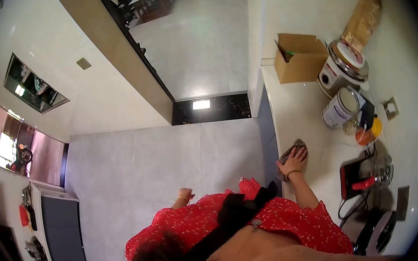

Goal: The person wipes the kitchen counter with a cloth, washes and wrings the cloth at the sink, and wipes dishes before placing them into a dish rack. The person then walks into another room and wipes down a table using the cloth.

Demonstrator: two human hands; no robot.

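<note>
My right hand presses down on a grey-brown cloth near the edge of the white countertop. Its fingers lie over the bunched fabric, and part of the cloth hangs past the counter edge. A thin bracelet circles that wrist. Away from the counter, my left hand hangs over the floor with its fingers curled in, and nothing shows in it.
Along the wall stand a cardboard box, a pot-like appliance, a tin can, an orange-lidded jar and a glass kettle. A doorway opens ahead; dark cabinets line the left.
</note>
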